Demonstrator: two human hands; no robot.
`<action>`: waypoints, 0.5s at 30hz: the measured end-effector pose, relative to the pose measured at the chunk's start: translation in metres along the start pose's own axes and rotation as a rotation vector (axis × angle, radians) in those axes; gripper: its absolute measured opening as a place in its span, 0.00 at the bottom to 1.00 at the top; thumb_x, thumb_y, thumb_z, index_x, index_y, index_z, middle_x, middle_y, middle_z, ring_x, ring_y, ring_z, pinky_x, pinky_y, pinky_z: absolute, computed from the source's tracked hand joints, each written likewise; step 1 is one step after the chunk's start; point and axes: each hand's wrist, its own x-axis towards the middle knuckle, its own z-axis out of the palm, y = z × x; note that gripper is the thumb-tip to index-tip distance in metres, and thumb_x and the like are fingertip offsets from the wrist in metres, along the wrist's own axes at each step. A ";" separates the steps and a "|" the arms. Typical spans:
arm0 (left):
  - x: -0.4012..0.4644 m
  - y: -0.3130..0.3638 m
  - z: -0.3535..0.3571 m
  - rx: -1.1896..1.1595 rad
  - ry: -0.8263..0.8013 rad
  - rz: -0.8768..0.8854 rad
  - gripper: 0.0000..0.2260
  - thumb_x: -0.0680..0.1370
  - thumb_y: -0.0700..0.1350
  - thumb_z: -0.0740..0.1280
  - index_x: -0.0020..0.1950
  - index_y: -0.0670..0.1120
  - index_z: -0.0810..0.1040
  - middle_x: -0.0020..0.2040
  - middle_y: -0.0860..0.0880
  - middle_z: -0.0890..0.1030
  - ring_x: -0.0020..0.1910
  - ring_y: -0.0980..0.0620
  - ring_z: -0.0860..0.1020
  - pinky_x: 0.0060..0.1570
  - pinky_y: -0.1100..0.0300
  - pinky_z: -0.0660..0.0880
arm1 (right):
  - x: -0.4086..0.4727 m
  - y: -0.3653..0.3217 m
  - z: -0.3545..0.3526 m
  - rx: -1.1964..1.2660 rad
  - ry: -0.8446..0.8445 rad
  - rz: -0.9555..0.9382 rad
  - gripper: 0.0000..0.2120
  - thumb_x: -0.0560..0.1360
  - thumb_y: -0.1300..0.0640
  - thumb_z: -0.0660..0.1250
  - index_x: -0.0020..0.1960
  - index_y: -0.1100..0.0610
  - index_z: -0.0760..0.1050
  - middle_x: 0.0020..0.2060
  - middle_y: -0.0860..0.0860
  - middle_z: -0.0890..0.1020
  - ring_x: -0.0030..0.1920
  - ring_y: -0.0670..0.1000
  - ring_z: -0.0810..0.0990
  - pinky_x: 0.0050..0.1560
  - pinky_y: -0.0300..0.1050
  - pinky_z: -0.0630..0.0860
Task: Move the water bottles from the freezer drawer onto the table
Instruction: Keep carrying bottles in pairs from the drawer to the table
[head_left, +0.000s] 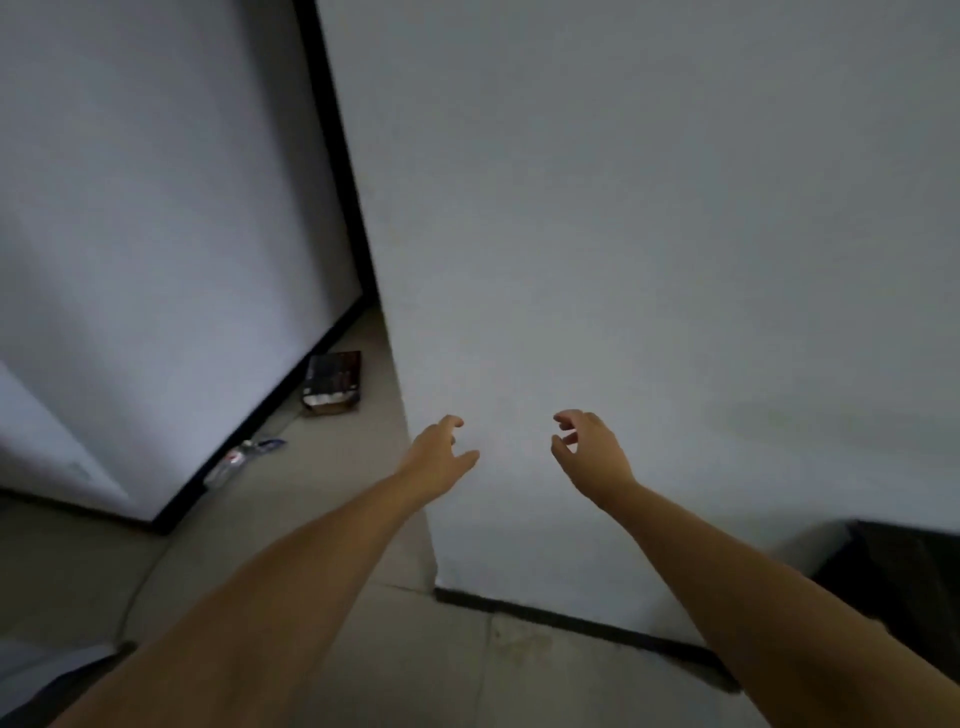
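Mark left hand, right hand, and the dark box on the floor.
left hand (439, 454), head view, back of the hand
right hand (589, 449), head view, back of the hand
dark box (333, 382), head view, middle of its top face

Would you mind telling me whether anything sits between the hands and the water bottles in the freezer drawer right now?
That cannot be judged: no drawer, bottles or table are in view. Both the left hand and right hand reach out empty toward a plain white surface, fingers loosely curled.
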 end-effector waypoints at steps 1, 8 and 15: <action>-0.006 -0.018 -0.014 -0.009 0.035 -0.034 0.24 0.76 0.50 0.67 0.69 0.46 0.66 0.63 0.41 0.73 0.58 0.44 0.75 0.54 0.54 0.73 | 0.004 -0.019 0.016 0.001 -0.049 -0.047 0.16 0.78 0.56 0.62 0.66 0.56 0.71 0.61 0.52 0.75 0.54 0.49 0.78 0.53 0.42 0.73; -0.092 -0.143 -0.097 -0.168 0.359 -0.378 0.28 0.76 0.49 0.68 0.73 0.49 0.62 0.60 0.42 0.75 0.55 0.44 0.77 0.45 0.59 0.73 | 0.022 -0.144 0.130 -0.054 -0.335 -0.378 0.15 0.77 0.57 0.63 0.63 0.58 0.73 0.56 0.54 0.75 0.51 0.50 0.77 0.51 0.44 0.74; -0.210 -0.224 -0.137 -0.180 0.624 -0.738 0.26 0.76 0.48 0.67 0.72 0.45 0.63 0.61 0.42 0.76 0.57 0.44 0.76 0.51 0.58 0.71 | 0.000 -0.243 0.245 -0.056 -0.620 -0.668 0.14 0.76 0.60 0.63 0.61 0.59 0.74 0.55 0.55 0.76 0.51 0.54 0.78 0.53 0.46 0.74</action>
